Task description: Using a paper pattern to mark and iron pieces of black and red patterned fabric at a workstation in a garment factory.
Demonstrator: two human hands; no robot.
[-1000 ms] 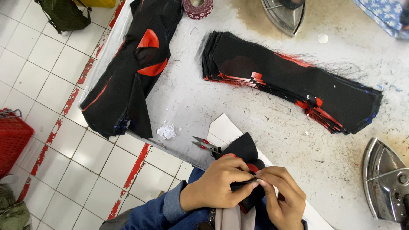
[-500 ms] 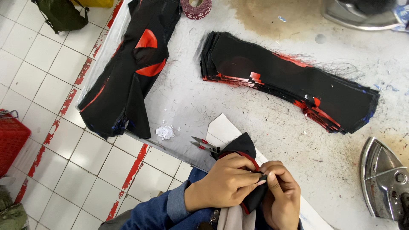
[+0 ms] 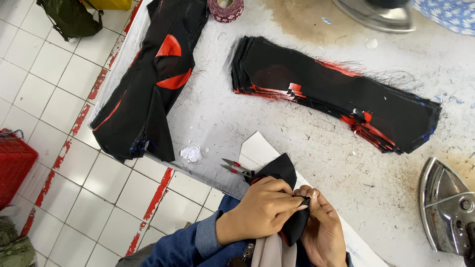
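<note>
My left hand [image 3: 257,210] and my right hand [image 3: 322,230] meet at the near edge of the white work table [image 3: 307,143]. Both pinch a small black fabric piece [image 3: 282,173] with a red edge, folded between the fingers. Small red-handled snips [image 3: 236,168] lie just left of the piece, points toward the left. Under the piece lies a white paper pattern [image 3: 257,148]. A pale cloth hangs below my hands.
A long stack of black and red cut pieces [image 3: 341,94] lies across the table middle. Another black and red pile [image 3: 148,84] drapes over the left edge. An iron soleplate [image 3: 448,207] sits right, a second iron [image 3: 381,12] at top, a tape roll [image 3: 225,9], a red basket [image 3: 15,165] on the floor.
My hands have kept working the folded black piece, shifting slightly lower and closer together. The view has moved a little; nothing on the table has moved.
</note>
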